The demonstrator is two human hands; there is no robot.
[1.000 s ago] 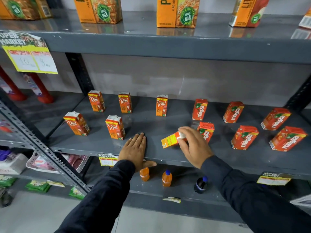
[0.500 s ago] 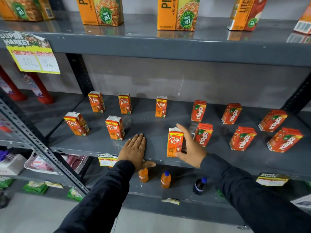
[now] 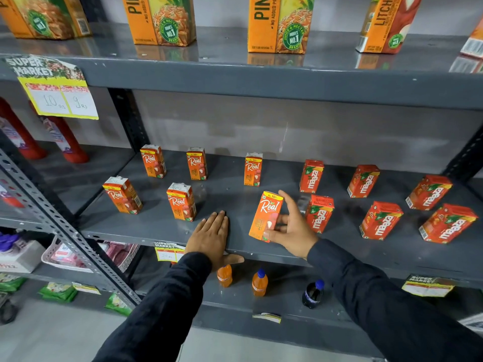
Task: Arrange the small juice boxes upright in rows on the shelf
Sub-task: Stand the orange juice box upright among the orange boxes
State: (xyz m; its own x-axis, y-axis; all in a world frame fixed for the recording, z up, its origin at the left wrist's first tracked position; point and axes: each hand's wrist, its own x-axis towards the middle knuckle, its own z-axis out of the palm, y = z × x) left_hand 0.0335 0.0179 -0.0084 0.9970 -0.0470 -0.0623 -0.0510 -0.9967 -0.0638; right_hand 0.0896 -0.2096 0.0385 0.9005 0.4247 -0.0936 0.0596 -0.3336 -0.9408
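Head view. Shelf (image 3: 156, 226), grey metal: five Real boxes (image 3: 181, 201) upright in two rows at 9 to 11 o'clock; seven Maaza boxes (image 3: 380, 220) upright in two rows at 2 to 3 o'clock. Sixth Real box (image 3: 266, 215) at centre, tilted, near the front edge — right hand (image 3: 290, 228) grips it, fingers (image 3: 281, 219) wrapped round its side. Left hand (image 3: 211, 235) flat and empty on the shelf lip. Judged nearly done — this box left to settle. Room: shop racking, large cartons (image 3: 281, 22) above, small bottles (image 3: 259, 283) below.
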